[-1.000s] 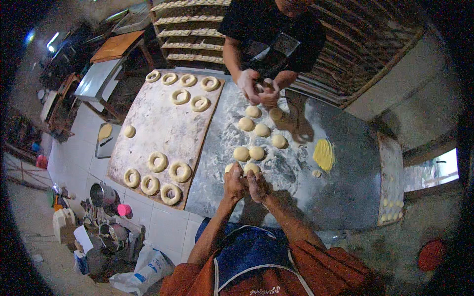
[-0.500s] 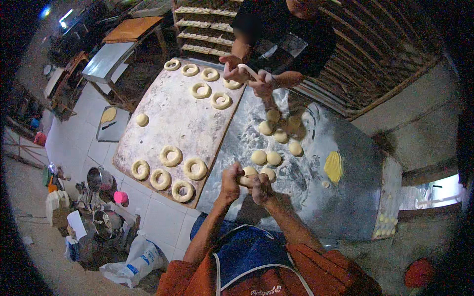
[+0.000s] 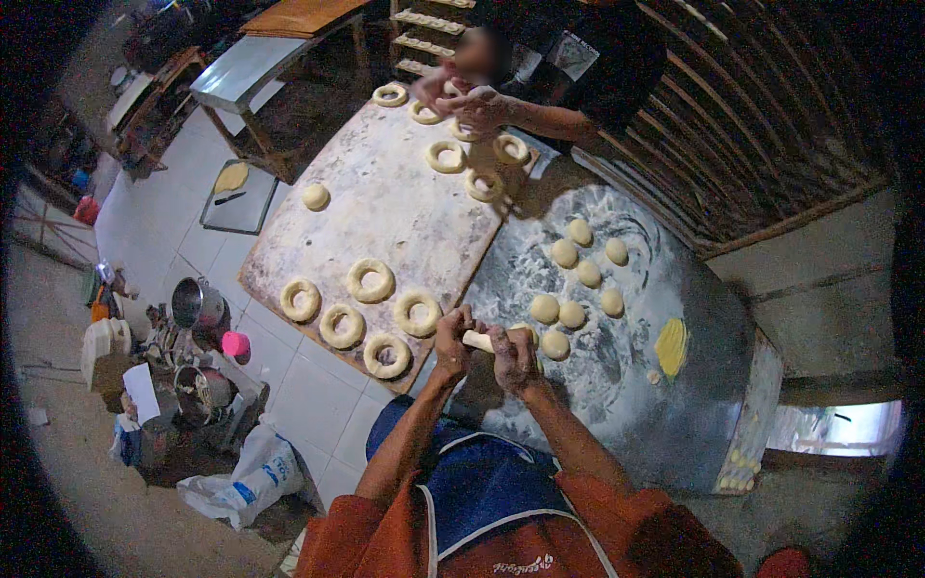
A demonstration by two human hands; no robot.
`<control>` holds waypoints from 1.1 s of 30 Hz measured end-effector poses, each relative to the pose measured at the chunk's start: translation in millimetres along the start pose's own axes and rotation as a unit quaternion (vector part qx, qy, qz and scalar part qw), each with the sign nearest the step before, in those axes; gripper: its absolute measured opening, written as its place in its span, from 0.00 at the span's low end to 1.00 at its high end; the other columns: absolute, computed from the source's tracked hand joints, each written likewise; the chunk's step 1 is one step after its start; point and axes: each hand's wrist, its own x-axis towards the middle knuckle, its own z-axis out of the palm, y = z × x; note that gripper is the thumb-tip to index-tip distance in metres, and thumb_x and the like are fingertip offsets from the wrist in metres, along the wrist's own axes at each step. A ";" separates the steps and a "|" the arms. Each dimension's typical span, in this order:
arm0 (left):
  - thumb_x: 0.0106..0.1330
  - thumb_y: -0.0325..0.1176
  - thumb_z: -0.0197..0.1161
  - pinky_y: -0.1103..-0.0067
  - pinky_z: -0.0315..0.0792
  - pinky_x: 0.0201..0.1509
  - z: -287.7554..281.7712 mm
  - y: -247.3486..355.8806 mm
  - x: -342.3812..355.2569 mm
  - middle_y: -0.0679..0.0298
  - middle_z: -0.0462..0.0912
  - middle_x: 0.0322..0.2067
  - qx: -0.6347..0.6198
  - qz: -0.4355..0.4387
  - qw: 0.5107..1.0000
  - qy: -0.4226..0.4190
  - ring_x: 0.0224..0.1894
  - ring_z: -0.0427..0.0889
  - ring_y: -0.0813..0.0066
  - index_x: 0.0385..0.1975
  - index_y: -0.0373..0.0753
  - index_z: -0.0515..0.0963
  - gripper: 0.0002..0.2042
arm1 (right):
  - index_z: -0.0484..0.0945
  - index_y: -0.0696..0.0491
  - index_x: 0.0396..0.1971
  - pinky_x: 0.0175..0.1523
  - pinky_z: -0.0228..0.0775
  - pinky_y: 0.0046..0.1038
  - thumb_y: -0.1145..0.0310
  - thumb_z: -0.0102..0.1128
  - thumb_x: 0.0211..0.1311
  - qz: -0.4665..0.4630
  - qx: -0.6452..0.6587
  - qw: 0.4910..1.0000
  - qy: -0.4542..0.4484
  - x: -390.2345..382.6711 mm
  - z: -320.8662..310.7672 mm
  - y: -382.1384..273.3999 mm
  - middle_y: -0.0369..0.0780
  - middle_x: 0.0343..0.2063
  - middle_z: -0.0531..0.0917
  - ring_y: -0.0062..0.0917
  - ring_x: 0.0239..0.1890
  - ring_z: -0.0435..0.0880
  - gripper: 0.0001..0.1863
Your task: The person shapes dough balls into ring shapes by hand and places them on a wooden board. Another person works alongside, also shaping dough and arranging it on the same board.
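Between my two hands is a piece of pale dough [image 3: 477,340], held just above the near edge of the table. My left hand [image 3: 453,345] is closed around its left end. My right hand [image 3: 514,360] grips the other end, its fingers wrapped over the dough. Just left of my hands, a dough ring [image 3: 417,314] lies with several others on a floured wooden board [image 3: 356,217]. Right of my hands, a dough ball [image 3: 555,345] and several more sit on the floured metal table [image 3: 626,405]; one is partly hidden behind my right hand.
Across the table a co-worker's hands [image 3: 472,106] are over more dough rings. A single dough ball [image 3: 316,197] lies on the board's left side. Flattened yellow dough [image 3: 672,348] lies on the table at right. Pots [image 3: 198,303] and a white sack [image 3: 252,477] stand on the floor at left.
The view has shifted, with my hands now nearer the board's corner. The dough between them looks more drawn out. The co-worker's hands have moved left over the board, where another ring now shows.
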 end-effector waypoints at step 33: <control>0.61 0.32 0.57 0.62 0.68 0.42 -233.6 156.7 111.3 0.49 0.76 0.34 0.643 0.160 0.708 0.245 0.37 0.73 0.51 0.36 0.33 0.74 0.09 | 0.51 0.59 0.65 0.52 0.70 0.39 0.63 0.68 0.48 0.103 -0.095 0.988 -0.070 188.0 145.0 -63.0 0.54 0.47 0.73 0.42 0.47 0.77 0.47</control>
